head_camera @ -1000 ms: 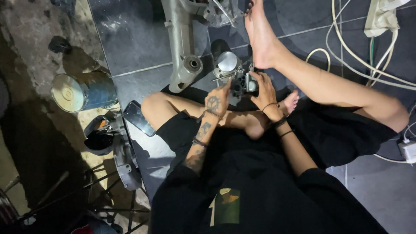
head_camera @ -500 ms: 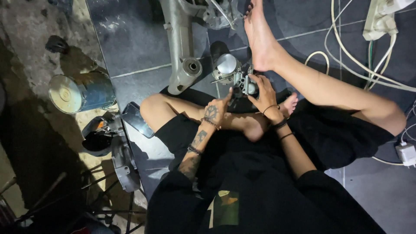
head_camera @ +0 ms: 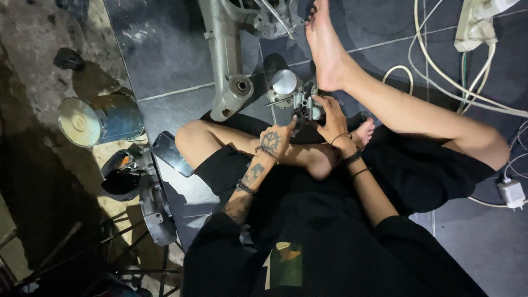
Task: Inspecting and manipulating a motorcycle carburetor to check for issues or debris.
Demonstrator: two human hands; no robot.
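Head view, looking down at a person sitting on dark floor tiles [head_camera: 165, 66] with legs folded. Both hands meet on a small metal carburettor [head_camera: 294, 96] that rests low between the raised right foot [head_camera: 327, 52] and the bent left knee. The right hand [head_camera: 330, 118] lies closer, its fingers wrapped around the part's near side in a firm clasp. The left hand [head_camera: 275, 140] comes in from below and left, its fingertips touching the carburettor's lower edge; whether they pinch a small tool, I cannot tell. The carburettor's round shiny cap points up and left, away from the body. Just beside it lies a long grey aluminium casting [head_camera: 225, 60]. A blue can [head_camera: 102, 121] sits well apart at left, white cables [head_camera: 440, 71] at right.
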